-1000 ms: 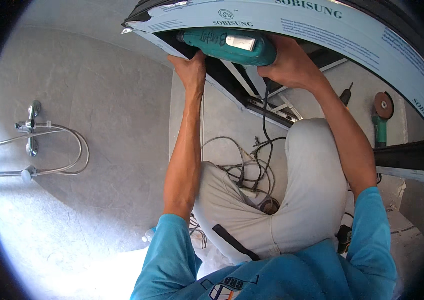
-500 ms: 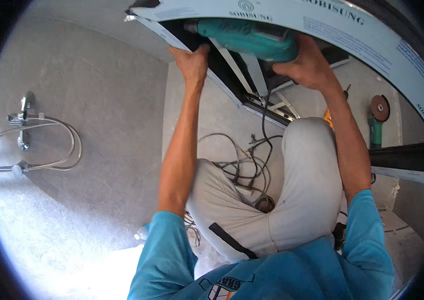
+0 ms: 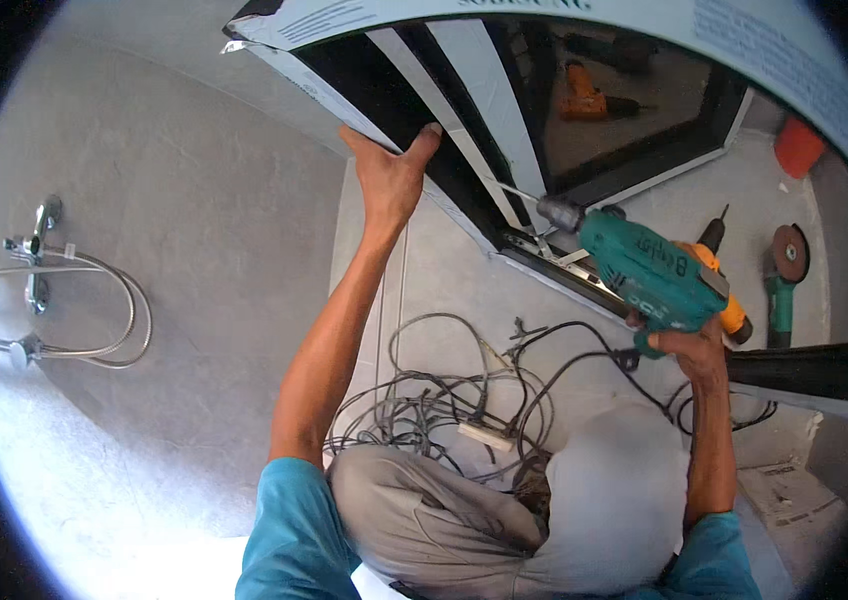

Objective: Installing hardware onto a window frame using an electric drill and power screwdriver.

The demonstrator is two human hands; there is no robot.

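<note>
My left hand (image 3: 391, 185) grips the left side of a black window frame (image 3: 369, 85), thumb on the inner face and fingers curled behind the edge. Pale blue protective film covers parts of this frame. In my right hand (image 3: 689, 350) is a green corded power drill (image 3: 644, 265), held by its handle. Its long thin bit points up and left at the frame's inner edge; whether the tip touches, I cannot tell. A hinged sash with dark glass (image 3: 634, 150) stands open beyond the drill, an orange drill reflected in it.
Tangled cables (image 3: 414, 400) and a white power strip (image 3: 487, 436) lie on the floor before my knees. At right are an orange-and-black cordless drill (image 3: 736, 318), a green angle grinder (image 3: 782, 300) and a red object (image 3: 798, 148). A shower mixer (image 3: 42, 250) juts from the left wall.
My right hand has brought the drill down and right, out of the frame's upper part, and its bit now shows. My left hand remains on the frame. The view has shifted.
</note>
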